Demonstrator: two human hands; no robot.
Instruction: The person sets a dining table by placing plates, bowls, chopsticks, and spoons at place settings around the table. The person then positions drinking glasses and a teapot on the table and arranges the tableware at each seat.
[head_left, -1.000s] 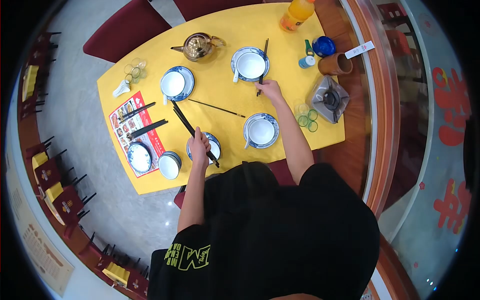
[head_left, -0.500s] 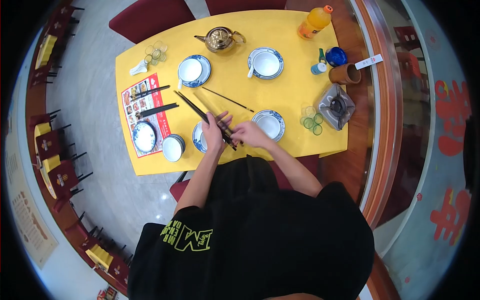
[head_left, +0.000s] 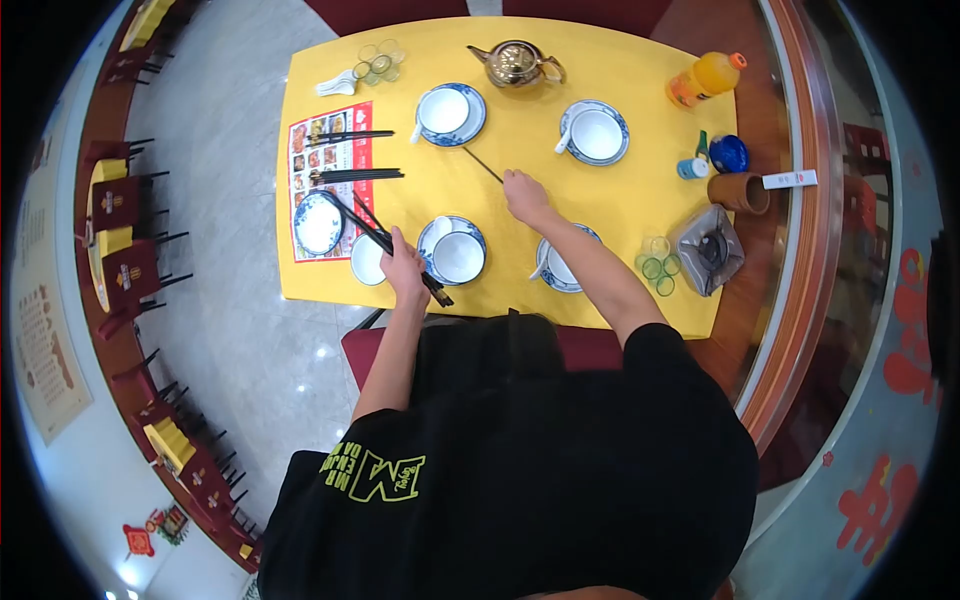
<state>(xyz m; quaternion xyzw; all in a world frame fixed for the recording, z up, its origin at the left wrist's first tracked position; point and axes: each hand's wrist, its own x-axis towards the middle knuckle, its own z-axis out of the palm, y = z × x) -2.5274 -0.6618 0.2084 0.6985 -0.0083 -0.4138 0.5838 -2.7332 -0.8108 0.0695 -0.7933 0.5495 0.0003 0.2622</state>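
Observation:
My left hand (head_left: 403, 265) is wrapped round a bundle of black chopsticks (head_left: 372, 232) over the near left part of the table. Farther forward, my right hand (head_left: 526, 196) is closed on the near end of a dark chopstick (head_left: 483, 164) in the middle of the table. Bowls on blue-rimmed plates stand around: one (head_left: 458, 257) beside my left hand, one (head_left: 562, 270) partly under my right forearm, one (head_left: 443, 111) at the back left and one (head_left: 597, 135) at the back right. More chopsticks (head_left: 356, 175) lie on a red and white menu sheet (head_left: 362, 120).
On the yellow tablecloth (head_left: 520, 110) are a teapot (head_left: 513, 64), an orange bottle (head_left: 706, 79), glasses (head_left: 378, 63), white spoons (head_left: 336, 84), stacked plates (head_left: 319, 223), a white bowl (head_left: 368, 259), green-rimmed glasses (head_left: 658, 267), a brown pot (head_left: 738, 193) and a small stove (head_left: 708, 250).
My right hand left the chopsticks at the back right plate, met my left hand, then moved forward to the lone chopstick. My left hand still holds its bundle. The view has shifted.

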